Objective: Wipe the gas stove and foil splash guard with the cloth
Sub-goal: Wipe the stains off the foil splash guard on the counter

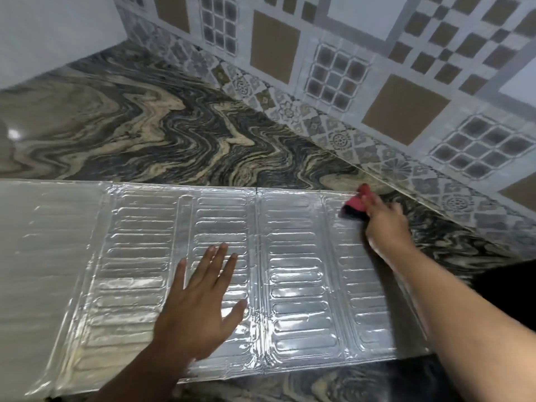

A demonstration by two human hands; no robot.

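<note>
The silver foil splash guard [293, 256] lies flat on the marbled counter, its embossed panels unfolded side by side. My left hand [200, 303] presses flat on its middle panel, fingers spread and holding nothing. My right hand [383, 219] is at the guard's far right corner, gripping a red cloth [355, 203] with a dark underside that touches the foil. The gas stove is out of view.
The swirled grey and beige stone counter [162, 134] runs behind the guard to a patterned tiled wall [348, 68]. A dark object [510, 288] sits at the right edge beside my right forearm. The counter's front edge shows below the guard.
</note>
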